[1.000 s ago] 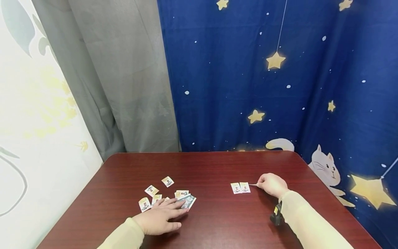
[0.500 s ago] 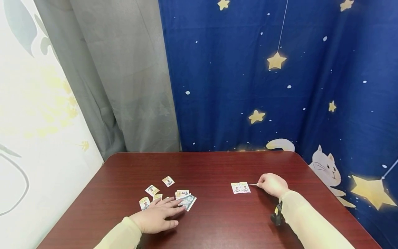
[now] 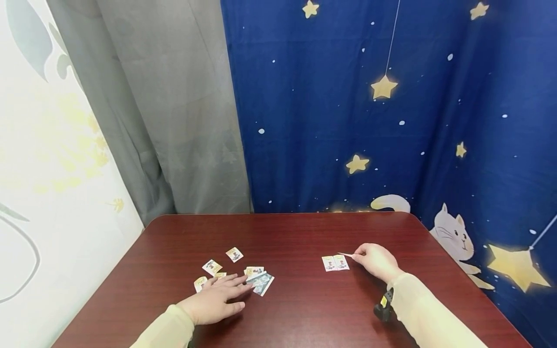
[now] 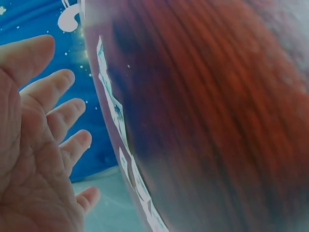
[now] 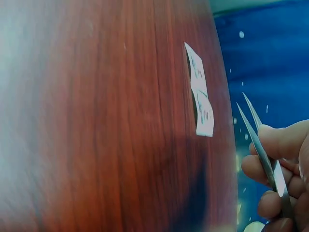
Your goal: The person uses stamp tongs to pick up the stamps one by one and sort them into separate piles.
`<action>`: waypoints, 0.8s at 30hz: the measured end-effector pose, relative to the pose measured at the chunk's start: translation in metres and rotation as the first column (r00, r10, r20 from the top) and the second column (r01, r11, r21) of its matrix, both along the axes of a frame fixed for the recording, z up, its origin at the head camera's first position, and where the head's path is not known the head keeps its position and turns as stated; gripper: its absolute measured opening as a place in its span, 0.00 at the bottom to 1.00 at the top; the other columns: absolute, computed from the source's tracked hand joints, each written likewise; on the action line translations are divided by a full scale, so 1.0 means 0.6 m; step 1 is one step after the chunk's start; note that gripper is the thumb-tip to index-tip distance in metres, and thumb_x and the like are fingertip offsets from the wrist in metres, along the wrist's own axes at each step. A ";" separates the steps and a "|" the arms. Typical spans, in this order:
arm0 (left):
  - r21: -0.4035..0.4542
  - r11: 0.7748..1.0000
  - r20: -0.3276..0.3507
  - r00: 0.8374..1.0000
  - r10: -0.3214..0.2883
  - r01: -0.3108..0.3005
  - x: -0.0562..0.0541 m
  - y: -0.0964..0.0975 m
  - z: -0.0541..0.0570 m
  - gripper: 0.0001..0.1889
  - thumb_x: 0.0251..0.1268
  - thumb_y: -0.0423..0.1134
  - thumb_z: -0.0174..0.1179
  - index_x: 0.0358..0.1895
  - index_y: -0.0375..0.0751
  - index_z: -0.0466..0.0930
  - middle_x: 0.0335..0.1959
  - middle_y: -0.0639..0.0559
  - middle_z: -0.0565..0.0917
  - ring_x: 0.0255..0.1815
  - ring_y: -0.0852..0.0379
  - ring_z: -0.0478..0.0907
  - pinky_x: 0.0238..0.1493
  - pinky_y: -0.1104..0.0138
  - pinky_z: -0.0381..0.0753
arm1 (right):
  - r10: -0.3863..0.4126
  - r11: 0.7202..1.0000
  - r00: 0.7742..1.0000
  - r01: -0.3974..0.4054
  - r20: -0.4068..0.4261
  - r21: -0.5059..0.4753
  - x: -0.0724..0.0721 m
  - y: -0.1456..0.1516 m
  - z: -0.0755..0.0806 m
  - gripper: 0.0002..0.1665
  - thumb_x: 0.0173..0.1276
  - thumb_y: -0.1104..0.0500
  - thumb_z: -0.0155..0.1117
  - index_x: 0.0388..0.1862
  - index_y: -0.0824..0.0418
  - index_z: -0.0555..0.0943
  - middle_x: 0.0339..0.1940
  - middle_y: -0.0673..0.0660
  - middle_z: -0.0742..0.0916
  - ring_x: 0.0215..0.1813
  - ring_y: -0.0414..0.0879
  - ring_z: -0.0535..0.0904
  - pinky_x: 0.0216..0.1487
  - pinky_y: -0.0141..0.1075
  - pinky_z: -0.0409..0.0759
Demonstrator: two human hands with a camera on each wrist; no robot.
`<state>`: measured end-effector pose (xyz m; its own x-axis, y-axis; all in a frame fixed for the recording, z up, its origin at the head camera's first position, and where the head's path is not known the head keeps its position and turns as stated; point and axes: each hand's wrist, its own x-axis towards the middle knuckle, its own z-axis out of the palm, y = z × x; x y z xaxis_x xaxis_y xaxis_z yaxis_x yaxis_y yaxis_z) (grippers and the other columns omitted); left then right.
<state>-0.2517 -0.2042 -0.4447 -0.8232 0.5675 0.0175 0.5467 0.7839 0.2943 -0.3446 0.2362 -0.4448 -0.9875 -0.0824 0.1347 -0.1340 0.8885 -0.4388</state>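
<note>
My right hand (image 3: 377,261) pinches a pair of metal tweezers (image 5: 262,153), whose pointed tips stand apart with nothing between them. In the head view the tips hover above or just behind two small printed paper squares, a left one (image 3: 329,264) and a right one (image 3: 341,262), lying side by side. My left hand (image 3: 213,302) is palm down with fingers spread, partly covering a loose group of similar squares. In the left wrist view its palm and fingers look raised off the table. By its fingertips lies a blue-grey piece (image 3: 263,283), overlapping another printed square (image 3: 254,270).
Further loose squares lie at the left, one farthest back (image 3: 234,254) and another (image 3: 212,267) nearer. The dark red table (image 3: 287,237) ends at a grey curtain (image 3: 191,121) and a blue star-printed curtain (image 3: 313,121). A black wrist device (image 3: 383,309) hangs under the right sleeve.
My right hand has shifted slightly left, and the tweezer tips now reach over the back of the right square. My left hand has drawn back a little toward the lower left.
</note>
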 end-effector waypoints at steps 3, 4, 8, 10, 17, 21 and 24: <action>0.006 0.999 0.007 0.999 0.034 -0.034 -0.001 -0.008 -0.006 0.27 0.68 0.55 0.54 0.67 0.48 0.72 0.70 0.48 0.68 0.71 0.39 0.60 0.63 0.34 0.50 | 0.011 0.999 1.000 -0.012 -0.015 -0.030 0.009 -0.017 -0.001 0.05 0.61 0.53 0.69 0.31 0.53 0.85 0.30 0.47 0.85 0.32 0.42 0.76 0.40 0.44 0.75; 0.008 0.999 0.007 0.999 0.045 -0.045 -0.001 -0.011 -0.008 0.28 0.68 0.54 0.54 0.67 0.47 0.72 0.70 0.48 0.68 0.71 0.39 0.60 0.63 0.34 0.50 | 0.015 0.999 1.000 -0.016 -0.020 -0.034 0.012 -0.023 -0.002 0.05 0.61 0.53 0.69 0.31 0.53 0.85 0.30 0.47 0.85 0.32 0.42 0.76 0.40 0.45 0.75; 0.001 0.995 0.005 0.995 0.097 -0.097 0.000 -0.023 -0.016 0.31 0.66 0.55 0.56 0.68 0.45 0.71 0.70 0.48 0.68 0.71 0.40 0.59 0.63 0.34 0.49 | 0.026 0.998 0.999 -0.028 -0.032 -0.054 0.020 -0.044 -0.005 0.05 0.60 0.54 0.70 0.31 0.53 0.85 0.31 0.46 0.85 0.33 0.41 0.76 0.41 0.43 0.75; -0.005 0.992 0.000 0.992 0.123 -0.123 0.000 -0.028 -0.019 0.32 0.65 0.56 0.57 0.68 0.43 0.70 0.70 0.47 0.68 0.71 0.40 0.59 0.63 0.34 0.49 | 0.029 0.998 0.999 -0.031 -0.039 -0.062 0.023 -0.052 -0.007 0.05 0.60 0.54 0.70 0.32 0.53 0.85 0.31 0.46 0.85 0.33 0.41 0.76 0.42 0.43 0.75; -0.020 0.981 -0.001 0.981 0.192 -0.192 0.004 -0.041 -0.020 0.35 0.63 0.57 0.58 0.68 0.38 0.69 0.70 0.44 0.66 0.71 0.42 0.60 0.66 0.38 0.49 | 0.044 0.995 0.998 -0.049 -0.049 -0.088 0.032 -0.072 -0.012 0.04 0.59 0.55 0.71 0.32 0.53 0.85 0.31 0.46 0.85 0.33 0.41 0.75 0.41 0.41 0.74; -0.038 0.969 0.007 0.969 0.246 -0.246 0.007 -0.053 -0.021 0.37 0.61 0.58 0.60 0.67 0.36 0.70 0.70 0.43 0.67 0.71 0.38 0.60 0.65 0.38 0.51 | 0.058 0.993 0.997 -0.063 -0.052 -0.101 0.037 -0.082 -0.011 0.04 0.58 0.55 0.71 0.31 0.53 0.85 0.30 0.46 0.84 0.32 0.41 0.75 0.41 0.41 0.74; -0.049 0.965 0.004 0.966 0.257 -0.257 0.012 -0.058 -0.022 0.37 0.60 0.59 0.60 0.67 0.39 0.70 0.70 0.44 0.66 0.71 0.36 0.58 0.64 0.37 0.52 | 0.060 0.993 0.997 -0.065 -0.053 -0.100 0.039 -0.085 -0.011 0.04 0.58 0.54 0.71 0.31 0.52 0.85 0.30 0.46 0.85 0.32 0.42 0.75 0.41 0.41 0.74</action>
